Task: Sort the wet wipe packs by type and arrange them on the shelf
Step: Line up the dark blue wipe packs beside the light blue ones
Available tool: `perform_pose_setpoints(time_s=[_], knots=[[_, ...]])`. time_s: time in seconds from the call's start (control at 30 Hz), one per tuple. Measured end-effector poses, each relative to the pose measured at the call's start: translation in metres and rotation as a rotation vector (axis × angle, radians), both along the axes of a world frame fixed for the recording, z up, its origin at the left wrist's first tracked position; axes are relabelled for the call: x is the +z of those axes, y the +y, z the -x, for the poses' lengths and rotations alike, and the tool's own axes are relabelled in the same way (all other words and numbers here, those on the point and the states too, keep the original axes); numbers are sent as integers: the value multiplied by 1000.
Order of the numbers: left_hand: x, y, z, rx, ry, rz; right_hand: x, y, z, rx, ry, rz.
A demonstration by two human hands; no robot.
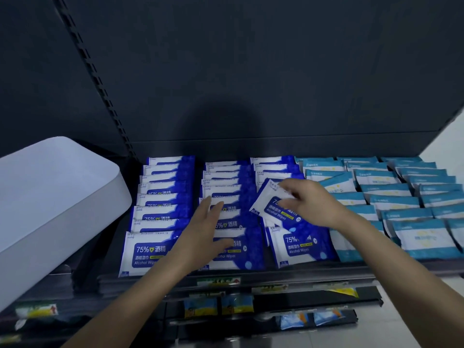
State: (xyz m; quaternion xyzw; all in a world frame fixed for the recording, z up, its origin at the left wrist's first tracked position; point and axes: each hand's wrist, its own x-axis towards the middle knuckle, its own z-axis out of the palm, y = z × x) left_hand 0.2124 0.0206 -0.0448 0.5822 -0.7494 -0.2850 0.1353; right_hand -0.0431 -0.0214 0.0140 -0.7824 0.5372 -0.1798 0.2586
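Observation:
Dark blue alcohol wipe packs (160,217) lie in three overlapping rows on the left half of the dark shelf (251,275). Light blue wipe packs (401,204) fill three rows on the right half. My right hand (308,199) pinches one dark blue alcohol pack (273,209), tilted, over the third dark blue row. My left hand (208,232) lies flat with straight fingers on the packs of the middle dark blue row.
A white plastic bin (50,197) stands tilted at the left, beside the first row. The dark back panel (251,84) rises behind the packs. Lower shelves with price tags and small packs (218,305) show below the front edge. White floor lies at the right.

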Motion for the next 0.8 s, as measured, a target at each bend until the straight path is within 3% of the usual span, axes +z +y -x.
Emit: perform_pose_setpoints(time_s=[0.13,0.33,0.5,0.63,0.8], knots=[[1,-1,30,-102,30,284,5,2,27,-21,41,-25],[-18,-15,97,-740,-224,391,-7,4,48,-367,-307,58],[-21,-33,102,-723,-447,384,-14,11,66,-488,-395,12],[-12,-47,99,-701,-508,332,-17,18,75,-444,-410,-34],[-8,-51,79,-517,-256,391,-14,25,65,-105,-243,-60]])
